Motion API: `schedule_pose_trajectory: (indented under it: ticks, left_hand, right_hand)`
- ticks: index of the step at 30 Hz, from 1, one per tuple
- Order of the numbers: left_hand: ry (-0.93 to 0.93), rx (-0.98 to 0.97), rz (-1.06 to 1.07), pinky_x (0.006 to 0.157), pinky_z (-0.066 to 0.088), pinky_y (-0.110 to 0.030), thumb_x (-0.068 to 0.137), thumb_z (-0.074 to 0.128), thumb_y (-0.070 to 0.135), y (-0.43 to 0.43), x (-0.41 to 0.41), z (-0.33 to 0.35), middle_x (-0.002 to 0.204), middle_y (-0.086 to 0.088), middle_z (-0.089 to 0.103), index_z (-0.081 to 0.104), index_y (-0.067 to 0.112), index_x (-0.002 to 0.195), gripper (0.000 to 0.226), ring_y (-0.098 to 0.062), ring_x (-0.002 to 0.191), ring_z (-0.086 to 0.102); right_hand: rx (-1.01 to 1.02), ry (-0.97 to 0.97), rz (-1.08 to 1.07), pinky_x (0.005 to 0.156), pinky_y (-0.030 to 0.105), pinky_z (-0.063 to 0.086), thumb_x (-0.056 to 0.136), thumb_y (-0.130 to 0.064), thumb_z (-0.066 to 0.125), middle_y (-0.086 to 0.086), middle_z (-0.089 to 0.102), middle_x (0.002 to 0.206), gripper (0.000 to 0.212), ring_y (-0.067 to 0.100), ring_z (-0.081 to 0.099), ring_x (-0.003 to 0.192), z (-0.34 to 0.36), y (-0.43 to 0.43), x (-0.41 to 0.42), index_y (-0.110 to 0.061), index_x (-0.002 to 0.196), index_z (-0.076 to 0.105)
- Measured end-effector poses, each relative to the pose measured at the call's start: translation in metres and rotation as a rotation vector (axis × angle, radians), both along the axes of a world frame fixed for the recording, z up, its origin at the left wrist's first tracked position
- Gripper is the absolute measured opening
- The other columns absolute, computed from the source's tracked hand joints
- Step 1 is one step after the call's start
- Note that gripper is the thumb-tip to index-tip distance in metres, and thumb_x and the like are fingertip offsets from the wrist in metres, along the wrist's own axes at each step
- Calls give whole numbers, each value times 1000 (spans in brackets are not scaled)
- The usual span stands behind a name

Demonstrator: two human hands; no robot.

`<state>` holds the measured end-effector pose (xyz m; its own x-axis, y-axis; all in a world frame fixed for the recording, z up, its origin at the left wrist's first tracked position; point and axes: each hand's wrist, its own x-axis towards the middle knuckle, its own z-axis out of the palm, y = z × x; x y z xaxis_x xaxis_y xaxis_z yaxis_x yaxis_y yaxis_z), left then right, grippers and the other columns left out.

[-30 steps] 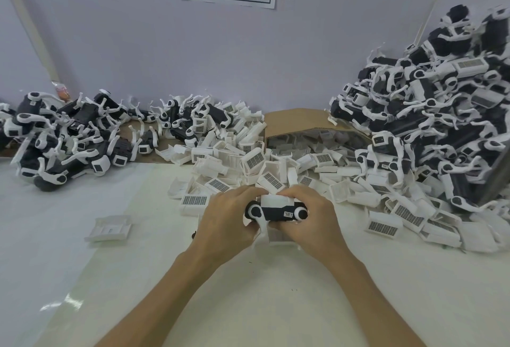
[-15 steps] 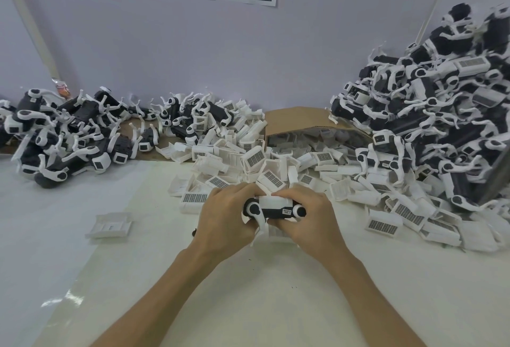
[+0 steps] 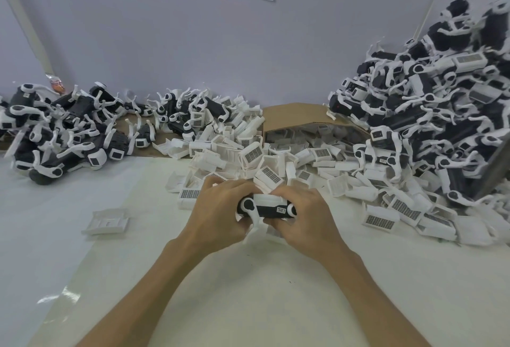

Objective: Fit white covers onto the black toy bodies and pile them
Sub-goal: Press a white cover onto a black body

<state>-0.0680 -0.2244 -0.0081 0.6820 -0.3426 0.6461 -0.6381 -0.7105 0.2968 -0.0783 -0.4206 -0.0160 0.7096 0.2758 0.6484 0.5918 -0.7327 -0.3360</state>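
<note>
Left hand (image 3: 218, 214) and right hand (image 3: 303, 214) both gripping one black toy body (image 3: 269, 208) at frame centre, one white cover (image 3: 269, 198) on its top, one loose cover (image 3: 107, 221) at left on the table (image 3: 248, 291)

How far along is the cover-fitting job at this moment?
Done: a left heap and a right heap of toys stand piled, though which is finished is unclear. In hand: the left hand and right hand grip one black toy body with a white cover on its top. Left: many loose covers spill from the cardboard box.
</note>
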Motion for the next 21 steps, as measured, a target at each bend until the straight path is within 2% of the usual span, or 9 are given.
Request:
schedule_pose_trajectory:
  ticks: [4,7,9,11,12,14,15,19,21]
  left_hand:
    - [-57,-5,9,76,40,-37,58,78,6,-5,-3,-1,92,10,72,73,21,102,46,-20,82,67]
    - [-128,-18,-13,78,47,-39,51,81,-7,-9,-5,-1,105,5,74,76,18,108,62,-24,91,67]
    - [-180,-19,-40,84,42,-36,47,79,-11,-11,-6,-3,109,4,73,76,18,109,69,-21,96,63]
    - [-233,-10,-33,88,39,-36,46,75,-12,-12,-6,-5,111,3,73,76,20,109,70,-20,100,60]
    - [-257,-14,-15,89,39,-37,48,71,-12,-12,-6,-7,112,3,72,77,21,108,69,-20,101,60]
    - [-298,-49,41,89,39,-41,52,63,-10,-11,-5,-8,115,1,72,77,22,106,65,-22,104,59]
    - [-314,-69,70,89,40,-42,54,62,-9,-10,-4,-8,117,0,72,78,23,106,63,-24,105,60]
    - [-373,-92,138,87,45,-50,54,68,-9,-6,-3,-7,123,-3,69,76,26,111,68,-30,108,62]
    - [-405,-81,148,88,45,-51,55,71,-9,-5,-3,-8,126,-5,68,69,31,117,74,-28,112,58]
  right_hand:
    - [258,214,91,75,28,50,74,-30,79,-17,64,95,32,10,62,90,3,-1,-3,-26,104,67]
    - [518,432,205,90,28,51,90,-47,55,-8,68,109,33,13,63,109,8,-7,-2,-26,111,69]
    - [578,522,214,95,38,50,95,-45,45,0,70,104,38,22,64,109,10,-9,-2,-21,108,73]
    - [569,553,216,87,50,49,94,-38,47,17,65,97,39,36,61,99,11,-8,-2,-9,102,72]
    - [572,546,229,85,44,48,92,-33,48,18,65,94,37,36,60,96,12,-8,-2,-4,100,71]
    - [623,563,283,77,23,46,90,-26,52,0,67,83,30,18,61,85,16,-8,-2,-7,97,74]
    - [658,597,310,77,21,44,89,-25,54,-6,65,82,26,12,60,84,18,-9,-2,-10,96,74]
    - [785,723,355,81,48,40,89,-31,58,12,55,91,32,29,52,88,18,-12,-1,-5,102,72]
    - [757,746,353,78,44,43,93,-30,59,5,58,85,27,25,54,85,19,-13,-1,-6,98,72]
